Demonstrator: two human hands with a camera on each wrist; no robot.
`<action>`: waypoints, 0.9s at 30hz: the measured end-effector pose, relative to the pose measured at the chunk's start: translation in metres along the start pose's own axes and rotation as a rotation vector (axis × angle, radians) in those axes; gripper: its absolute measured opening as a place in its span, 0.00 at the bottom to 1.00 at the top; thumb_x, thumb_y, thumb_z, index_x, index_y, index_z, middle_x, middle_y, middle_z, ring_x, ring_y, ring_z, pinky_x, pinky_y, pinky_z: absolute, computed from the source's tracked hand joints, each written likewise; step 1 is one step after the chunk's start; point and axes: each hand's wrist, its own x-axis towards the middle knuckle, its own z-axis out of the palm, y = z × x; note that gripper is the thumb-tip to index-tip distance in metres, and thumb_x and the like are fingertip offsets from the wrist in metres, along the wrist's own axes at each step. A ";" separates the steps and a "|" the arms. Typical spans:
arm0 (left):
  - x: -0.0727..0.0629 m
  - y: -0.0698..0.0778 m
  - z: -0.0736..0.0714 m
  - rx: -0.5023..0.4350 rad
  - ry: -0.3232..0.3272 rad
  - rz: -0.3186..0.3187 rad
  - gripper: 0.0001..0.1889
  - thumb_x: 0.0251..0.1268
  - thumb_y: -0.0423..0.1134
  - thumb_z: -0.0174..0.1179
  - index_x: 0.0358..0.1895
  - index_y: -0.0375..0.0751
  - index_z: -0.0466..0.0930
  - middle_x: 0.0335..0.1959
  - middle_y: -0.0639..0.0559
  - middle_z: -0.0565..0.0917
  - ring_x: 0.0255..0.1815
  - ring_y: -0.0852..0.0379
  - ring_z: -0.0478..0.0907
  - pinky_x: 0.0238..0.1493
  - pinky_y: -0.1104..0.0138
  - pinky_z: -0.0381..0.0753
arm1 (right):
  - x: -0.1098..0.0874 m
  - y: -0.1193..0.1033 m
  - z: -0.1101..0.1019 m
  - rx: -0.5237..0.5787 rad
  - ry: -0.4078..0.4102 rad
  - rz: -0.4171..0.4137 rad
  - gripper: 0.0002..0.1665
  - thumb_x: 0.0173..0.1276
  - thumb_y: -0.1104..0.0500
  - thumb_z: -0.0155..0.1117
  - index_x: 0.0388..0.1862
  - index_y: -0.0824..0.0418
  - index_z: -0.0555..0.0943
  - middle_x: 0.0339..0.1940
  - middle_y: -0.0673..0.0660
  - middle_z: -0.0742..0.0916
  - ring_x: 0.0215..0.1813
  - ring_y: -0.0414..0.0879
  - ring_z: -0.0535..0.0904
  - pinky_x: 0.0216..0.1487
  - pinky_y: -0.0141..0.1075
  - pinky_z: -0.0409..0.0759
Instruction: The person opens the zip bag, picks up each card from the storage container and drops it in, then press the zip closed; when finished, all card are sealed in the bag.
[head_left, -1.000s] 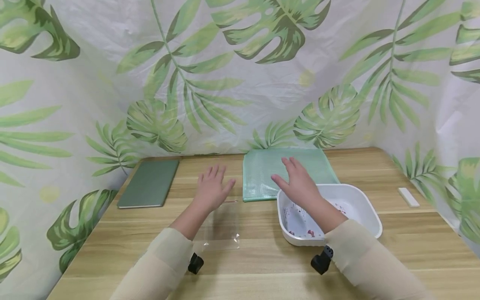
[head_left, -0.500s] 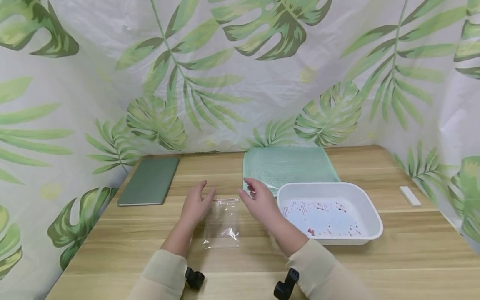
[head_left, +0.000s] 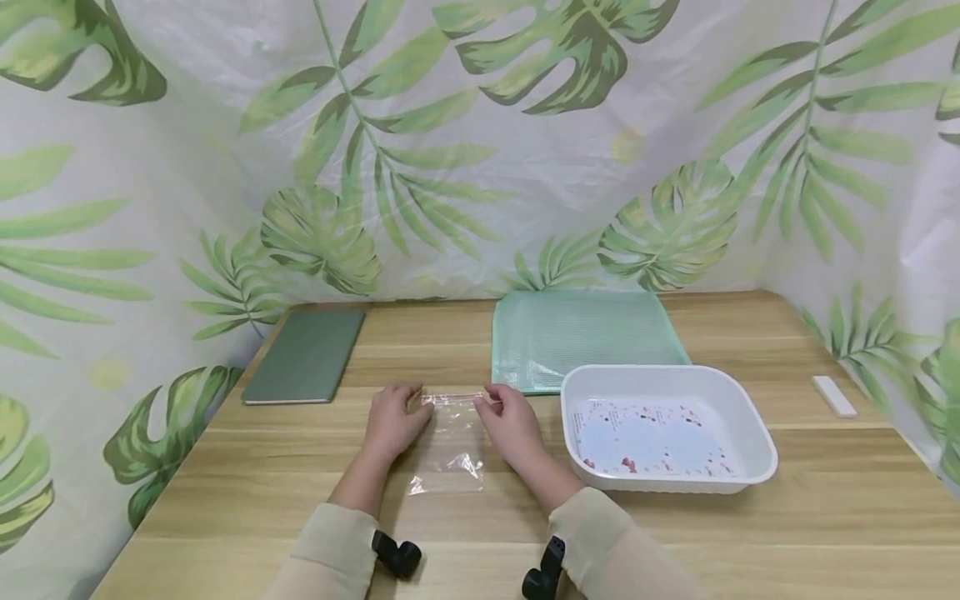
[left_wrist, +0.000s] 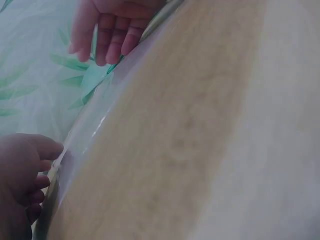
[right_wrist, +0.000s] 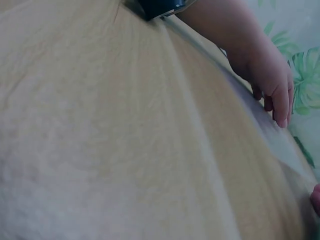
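The clear bag [head_left: 450, 446] is lying flat on the surface [head_left: 468, 537] between the 2 hands, its zip strip [head_left: 453, 399] running along the edge farthest from the person. The left hand [head_left: 392, 422] is resting at the far left corner and the right hand [head_left: 515, 423] at the far right. Both are curving their fingers partway, leaving a gap between thumb and index finger; whether either is pinching the film, I cannot tell, since the wrist views are blurring.

The film itself is posing the main risk: it looks thin, slick and pressed close to the wood, so fingertips could be skating over it without catching an edge. Pulling harder at 1 corner than the other could be skewing or stretching the strip. The right wrist is sitting just beside the white tray [head_left: 675, 482], so an outward swing could be nudging it.

The bag is throwing sharp glints from its creases. The tray is showing smooth, rigid-looking walls, rounded corners and a printed floor. Behind it, the mint pouch [head_left: 585, 333] is displaying a fine mesh texture, while the dark green notebook [head_left: 303, 354] is looking matte and squared.
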 end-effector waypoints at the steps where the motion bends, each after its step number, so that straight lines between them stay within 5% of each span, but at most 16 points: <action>1: 0.000 0.000 0.001 0.017 0.005 0.007 0.26 0.62 0.44 0.62 0.60 0.32 0.77 0.62 0.33 0.74 0.66 0.34 0.65 0.69 0.44 0.62 | 0.000 0.002 0.001 -0.010 0.007 0.001 0.23 0.70 0.55 0.59 0.58 0.67 0.78 0.49 0.60 0.85 0.47 0.49 0.81 0.50 0.43 0.81; 13: 0.000 0.001 0.003 -0.012 0.057 0.018 0.10 0.61 0.41 0.64 0.41 0.39 0.82 0.54 0.38 0.80 0.62 0.37 0.67 0.66 0.46 0.62 | 0.002 0.007 0.000 -0.021 -0.002 0.025 0.21 0.70 0.53 0.62 0.57 0.63 0.80 0.49 0.59 0.85 0.46 0.48 0.80 0.50 0.43 0.80; 17: 0.000 0.000 0.005 -0.125 0.069 0.012 0.06 0.61 0.37 0.65 0.37 0.39 0.82 0.41 0.44 0.85 0.48 0.47 0.76 0.55 0.56 0.73 | 0.002 0.008 0.001 -0.010 -0.004 0.035 0.21 0.69 0.55 0.62 0.57 0.63 0.80 0.50 0.59 0.85 0.46 0.48 0.79 0.50 0.43 0.80; 20: -0.003 0.000 0.005 -0.246 0.014 0.012 0.04 0.63 0.35 0.64 0.37 0.39 0.82 0.35 0.46 0.84 0.38 0.55 0.77 0.45 0.65 0.76 | 0.002 0.010 0.000 0.017 -0.019 0.060 0.23 0.68 0.55 0.63 0.60 0.63 0.78 0.53 0.59 0.84 0.46 0.47 0.79 0.48 0.41 0.80; 24: -0.006 0.002 0.004 -0.372 -0.046 0.034 0.04 0.64 0.34 0.63 0.38 0.38 0.82 0.34 0.48 0.83 0.34 0.60 0.75 0.39 0.71 0.75 | 0.001 0.013 -0.003 0.079 -0.030 0.100 0.25 0.68 0.56 0.64 0.62 0.61 0.76 0.50 0.58 0.85 0.44 0.45 0.79 0.45 0.36 0.79; 27: -0.007 0.003 0.002 -0.449 -0.028 0.041 0.05 0.63 0.33 0.64 0.39 0.36 0.82 0.33 0.51 0.82 0.34 0.63 0.74 0.37 0.72 0.73 | 0.000 0.014 -0.005 0.109 -0.038 0.103 0.23 0.67 0.56 0.65 0.59 0.61 0.79 0.42 0.57 0.85 0.41 0.44 0.78 0.41 0.32 0.79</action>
